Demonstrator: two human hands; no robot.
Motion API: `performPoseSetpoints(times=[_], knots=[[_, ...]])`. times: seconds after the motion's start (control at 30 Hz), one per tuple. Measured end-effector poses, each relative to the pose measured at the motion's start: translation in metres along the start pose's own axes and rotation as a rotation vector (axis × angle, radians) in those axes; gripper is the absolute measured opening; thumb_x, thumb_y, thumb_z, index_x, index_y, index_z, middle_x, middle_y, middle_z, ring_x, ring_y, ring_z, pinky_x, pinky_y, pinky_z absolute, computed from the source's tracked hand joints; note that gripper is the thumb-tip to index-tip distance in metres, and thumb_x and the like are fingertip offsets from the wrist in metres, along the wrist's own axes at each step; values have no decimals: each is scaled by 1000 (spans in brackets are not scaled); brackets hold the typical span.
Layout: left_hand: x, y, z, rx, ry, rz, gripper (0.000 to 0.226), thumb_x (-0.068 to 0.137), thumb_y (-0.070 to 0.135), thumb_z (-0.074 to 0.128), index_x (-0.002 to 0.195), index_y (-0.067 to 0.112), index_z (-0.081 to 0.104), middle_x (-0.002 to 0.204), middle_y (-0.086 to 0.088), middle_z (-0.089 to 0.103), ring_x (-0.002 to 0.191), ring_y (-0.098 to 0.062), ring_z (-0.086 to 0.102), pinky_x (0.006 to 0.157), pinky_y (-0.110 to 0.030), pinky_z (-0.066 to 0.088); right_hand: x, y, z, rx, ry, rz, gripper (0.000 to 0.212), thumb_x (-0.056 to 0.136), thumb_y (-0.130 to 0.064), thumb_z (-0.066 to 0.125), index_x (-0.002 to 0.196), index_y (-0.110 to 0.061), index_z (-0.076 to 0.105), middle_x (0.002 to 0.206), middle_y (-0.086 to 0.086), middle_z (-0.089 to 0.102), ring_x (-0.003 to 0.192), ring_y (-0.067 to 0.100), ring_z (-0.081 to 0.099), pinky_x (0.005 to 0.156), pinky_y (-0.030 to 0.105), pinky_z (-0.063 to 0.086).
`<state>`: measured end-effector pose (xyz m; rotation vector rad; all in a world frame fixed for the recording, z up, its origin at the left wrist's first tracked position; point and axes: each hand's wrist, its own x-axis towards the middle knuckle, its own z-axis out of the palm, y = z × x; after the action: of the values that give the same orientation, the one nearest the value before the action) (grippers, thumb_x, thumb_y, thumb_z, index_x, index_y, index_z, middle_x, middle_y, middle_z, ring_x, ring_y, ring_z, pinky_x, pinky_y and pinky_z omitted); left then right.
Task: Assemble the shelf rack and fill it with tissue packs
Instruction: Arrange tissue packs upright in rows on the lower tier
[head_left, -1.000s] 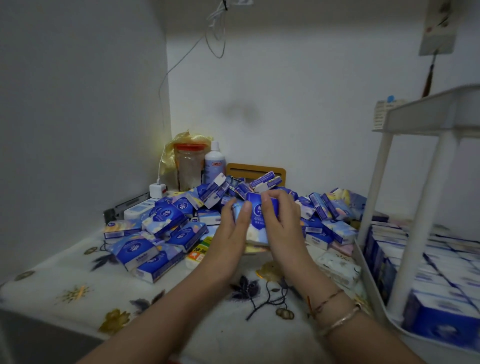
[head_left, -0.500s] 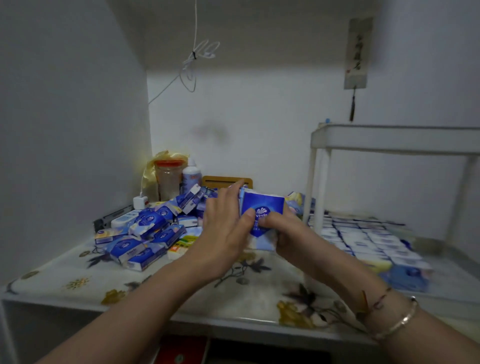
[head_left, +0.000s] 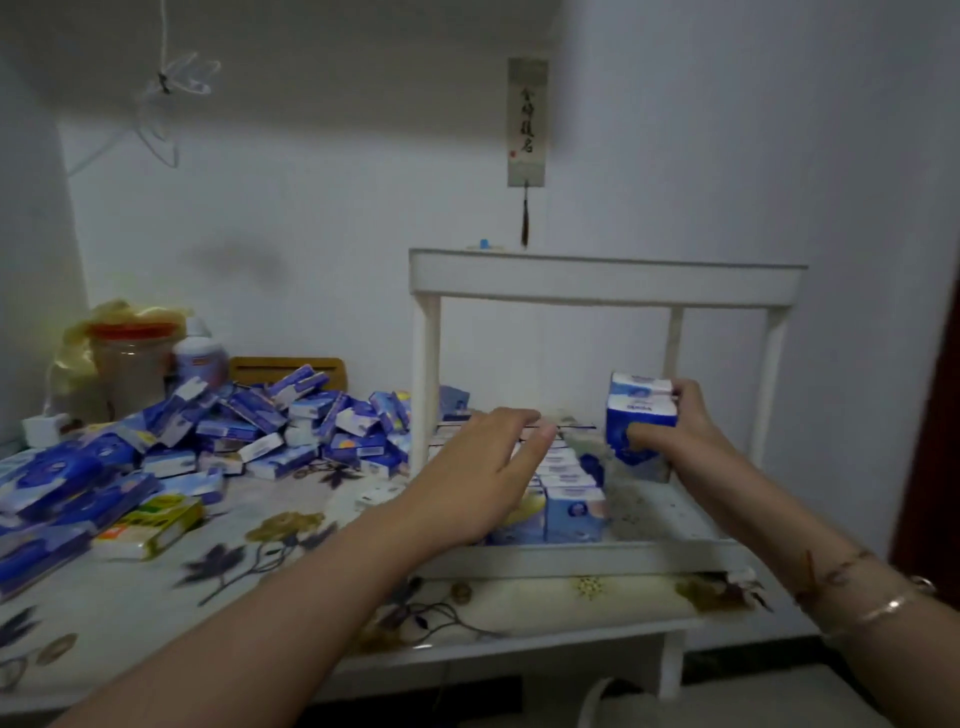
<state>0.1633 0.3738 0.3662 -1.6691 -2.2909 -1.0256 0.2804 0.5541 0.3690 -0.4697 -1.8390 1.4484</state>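
One stack of tissue packs (head_left: 642, 415), gripped at the loose pile (head_left: 249, 426) half a second ago, now inside the shelf rack (head_left: 608, 280): clamped in right hand (head_left: 670, 434), upright over bare lower-tray floor, just right of the stored rows (head_left: 563, 480). Left hand (head_left: 491, 457) released, fingers flat over those rows. Likely next: setting down beside them.

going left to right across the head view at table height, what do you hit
clear plastic jar with red lid → heap of blue tissue packs → white rack's front left post → left hand → blue and white tissue pack held in the right hand
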Motion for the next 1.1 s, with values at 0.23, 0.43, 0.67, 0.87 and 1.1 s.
performPoseSetpoints(times=[0.23, 0.43, 0.67, 0.87, 1.1], knots=[[50, -32, 36, 328, -177, -52, 53, 100, 48, 22, 143, 24, 42, 150, -1, 38, 139, -21, 33, 113, -41, 26, 39, 51, -10, -17, -71, 227, 72, 52, 6, 61, 121, -2, 42, 95, 12, 59, 79, 21, 58, 61, 29, 47], [56, -37, 42, 429, -387, -125, 53, 102, 47, 13, 153, 32, 11, 162, 3, 3, 149, -22, 4, 118, -47, 3, 65, 82, 0, -5, -140, 312, 77, 70, 25, 53, 136, -7, 34, 104, 9, 59, 102, 27, 59, 84, 37, 53], [57, -38, 44, 446, -416, -139, 54, 102, 47, 12, 153, 32, 6, 162, 4, -2, 149, -22, 1, 119, -46, 3, 66, 86, 6, -68, -391, 405, 65, 58, 23, 51, 111, -14, 56, 116, 17, 66, 111, 32, 61, 102, 51, 44], [53, -36, 41, 364, -300, -112, 45, 103, 40, 22, 135, 21, 46, 149, -5, 40, 136, -28, 37, 108, -44, 32, 59, 80, -1, -595, -434, 320, 49, 79, -13, 74, 119, -27, 50, 123, -3, 60, 113, 18, 56, 105, 35, 40], [34, -20, 24, 223, 21, -54, 30, 102, 29, 35, 107, 13, 59, 113, -5, 63, 104, -23, 57, 86, -34, 45, 27, 48, -8, -849, -138, 142, 61, 89, -16, 60, 142, -8, 30, 140, 14, 46, 119, 24, 50, 86, 25, 43]])
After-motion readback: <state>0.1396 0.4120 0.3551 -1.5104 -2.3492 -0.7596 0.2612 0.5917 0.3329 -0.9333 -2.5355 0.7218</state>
